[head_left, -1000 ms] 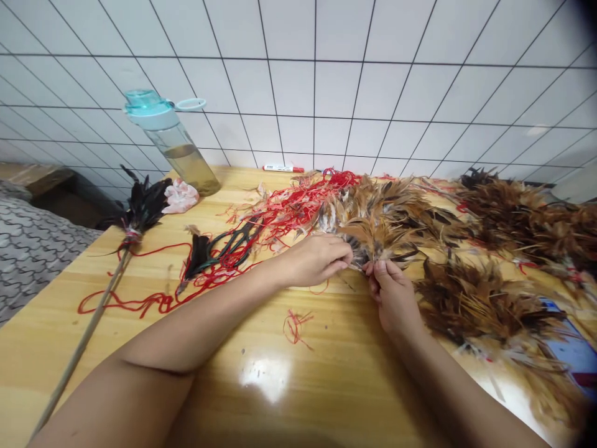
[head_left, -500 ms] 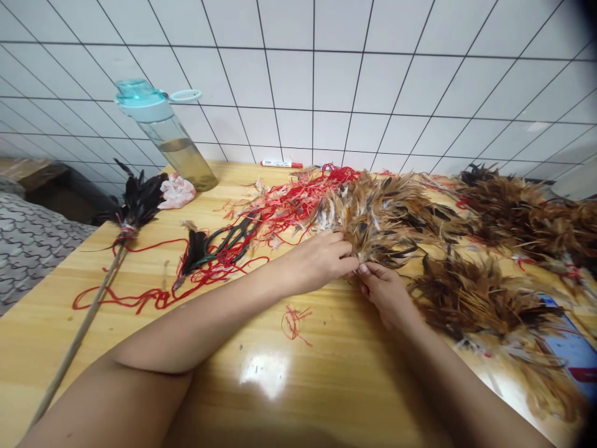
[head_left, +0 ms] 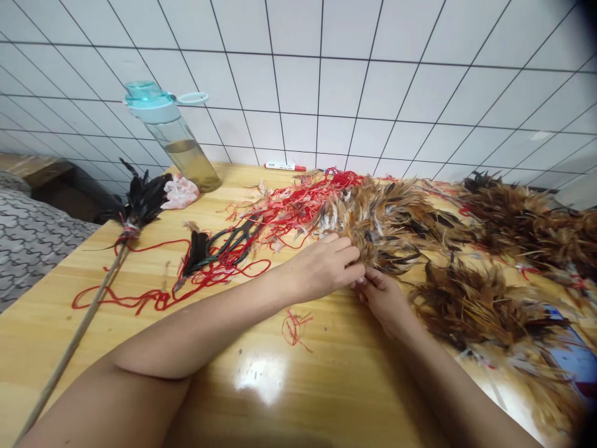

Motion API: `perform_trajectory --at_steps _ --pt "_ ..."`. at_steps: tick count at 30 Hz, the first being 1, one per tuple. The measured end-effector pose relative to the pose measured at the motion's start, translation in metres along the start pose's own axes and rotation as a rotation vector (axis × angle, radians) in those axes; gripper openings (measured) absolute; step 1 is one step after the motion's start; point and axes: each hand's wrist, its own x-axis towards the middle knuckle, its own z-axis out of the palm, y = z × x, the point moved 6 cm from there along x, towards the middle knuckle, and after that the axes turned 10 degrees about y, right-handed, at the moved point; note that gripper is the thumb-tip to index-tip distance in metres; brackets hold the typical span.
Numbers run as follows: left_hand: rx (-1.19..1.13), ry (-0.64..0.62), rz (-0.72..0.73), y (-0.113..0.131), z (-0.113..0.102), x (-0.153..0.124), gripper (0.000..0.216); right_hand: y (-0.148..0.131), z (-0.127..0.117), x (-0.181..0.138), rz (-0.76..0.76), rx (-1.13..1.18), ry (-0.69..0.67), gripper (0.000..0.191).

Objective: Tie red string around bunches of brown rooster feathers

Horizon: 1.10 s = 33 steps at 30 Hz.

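Note:
At the near edge of a pile of brown and black feathers (head_left: 396, 211), my two hands meet. My left hand (head_left: 333, 264) is closed, its curled fingers on the feathers at the pile's edge. Just to its right, my right hand (head_left: 385, 298) pinches thumb and finger together against the left fingertips; what lies in that pinch is too small and covered to make out. Red string (head_left: 303, 202) lies tangled behind my left hand. A second bunch of brown feathers (head_left: 480, 305) rests to the right of my right hand.
Scissors (head_left: 236, 242) lie amid red string on the left, by a black feather tuft (head_left: 198, 249). Farther left are a black feather duster (head_left: 142, 193) on a stick and a water bottle (head_left: 186, 155). A marker (head_left: 285, 167) lies by the tiled wall; a phone (head_left: 576, 354) sits right.
The view has shifted slightly, moving things a little right and down. My left fingers have closed further over my right fingertips, and both hands stay at the pile's edge.

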Motion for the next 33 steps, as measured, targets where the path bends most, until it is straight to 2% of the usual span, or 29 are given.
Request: perform_trajectory --at_steps 3,5,7,12,14,16,18,25,30,33 --pt "0.004 0.171 -0.122 -0.008 -0.017 0.002 0.017 -0.001 -0.003 0.001 0.098 0.225 0.019 0.036" --pt "-0.034 0.239 -0.215 -0.013 -0.024 0.001 0.016 -0.002 -0.005 0.002 0.155 0.376 0.033 0.040" --pt "-0.152 0.197 -0.316 -0.017 -0.019 0.000 0.018 -0.003 -0.006 0.002 0.177 0.473 0.038 0.042" --pt "-0.646 -0.049 -0.727 -0.025 0.020 -0.011 0.018 -0.002 -0.001 -0.002 0.154 0.466 0.011 0.040" --pt "-0.879 -0.095 -0.870 -0.025 0.033 -0.016 0.022 0.000 0.002 -0.003 0.124 0.426 0.006 0.040" --pt "-1.092 -0.111 -0.954 -0.022 0.040 -0.017 0.026 0.001 0.003 -0.004 0.093 0.386 0.012 0.040" --pt "-1.206 -0.099 -1.006 -0.021 0.043 -0.019 0.025 0.001 0.004 -0.005 0.064 0.340 0.021 0.038" --pt "-1.356 -0.063 -1.155 -0.017 0.055 -0.025 0.018 0.001 0.003 -0.005 -0.071 0.141 0.060 0.033" --pt "-1.309 -0.078 -1.161 -0.017 0.059 -0.028 0.017 0.004 0.000 -0.003 -0.195 -0.024 0.109 0.032" --pt "-1.371 -0.104 -1.117 -0.018 0.059 -0.027 0.019 0.000 -0.001 -0.003 -0.276 -0.110 0.098 0.031"
